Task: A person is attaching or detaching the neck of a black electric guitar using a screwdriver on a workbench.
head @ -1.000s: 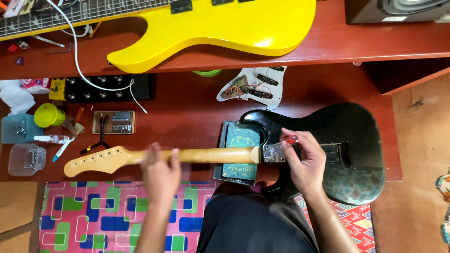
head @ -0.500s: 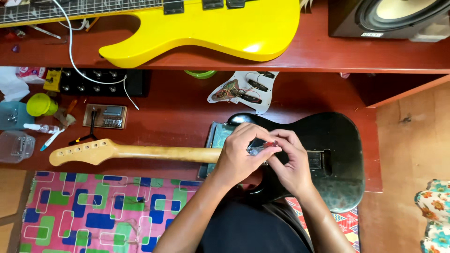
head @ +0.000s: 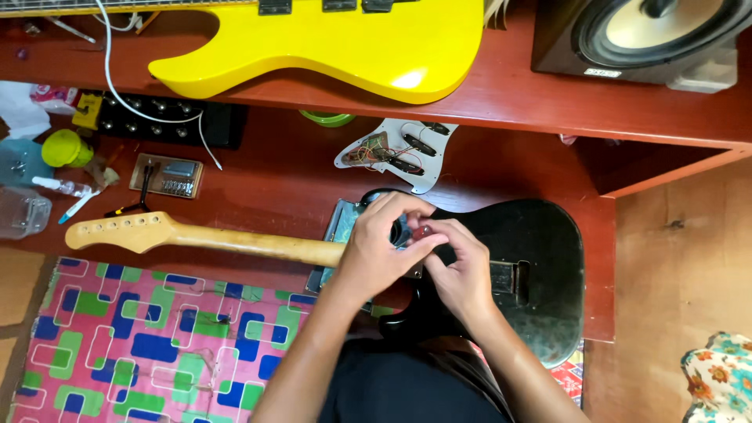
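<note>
A black electric guitar body [head: 540, 258] lies across my lap and the red-brown floor, its pale wooden neck [head: 235, 243] running left to the headstock [head: 125, 231]. Both hands meet where neck and body join. My left hand [head: 380, 251] is cupped over that joint with curled fingers; what is under it is hidden. My right hand [head: 466, 274] pinches a small red object [head: 421, 232] against the left fingertips.
A yellow guitar [head: 352, 47] and a speaker [head: 650, 31] sit on the raised ledge. A white pickguard with pickups [head: 399, 149], a metal bridge plate [head: 166, 176], a black strip of knobs [head: 164, 121] and small bottles [head: 63, 149] lie around. A colourful mat [head: 157, 337] covers the lower left.
My left hand left the middle of the neck and moved right to the neck joint, meeting the right hand. The view has shifted slightly, and both hands now stay together there.
</note>
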